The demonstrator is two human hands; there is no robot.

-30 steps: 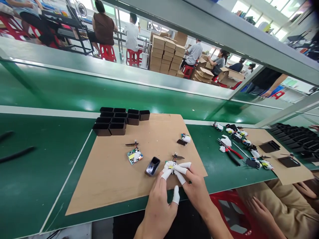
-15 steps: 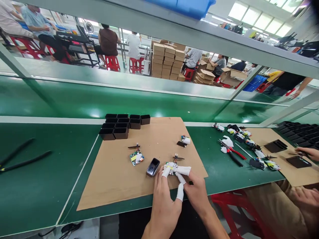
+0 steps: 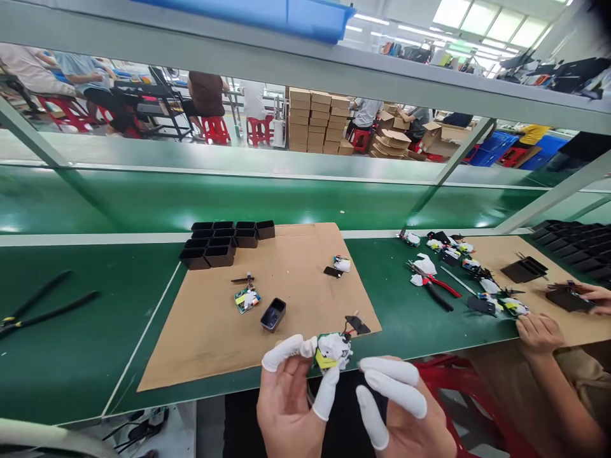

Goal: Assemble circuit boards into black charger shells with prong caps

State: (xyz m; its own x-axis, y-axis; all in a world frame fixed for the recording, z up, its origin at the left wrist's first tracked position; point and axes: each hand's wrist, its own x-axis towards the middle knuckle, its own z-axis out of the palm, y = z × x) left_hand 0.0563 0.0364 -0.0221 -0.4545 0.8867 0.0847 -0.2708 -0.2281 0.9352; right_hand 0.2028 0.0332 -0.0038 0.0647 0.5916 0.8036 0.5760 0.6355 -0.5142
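Drawn back since 0.5 seconds ago, the circuit board [image 3: 333, 352] is now by the front edge of the surface [image 3: 124, 273]. The left hand [image 3: 292, 407] pinches its edges, probably keeping its face visible; the right hand [image 3: 408, 420] hovers half-open beside it, empty. 1 black case [image 3: 273, 315] lies on the brown sheet [image 3: 205, 353], seemingly within reach.

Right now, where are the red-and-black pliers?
In the head view, the red-and-black pliers lie on the green table, between the two brown sheets, with a white piece at their tips.
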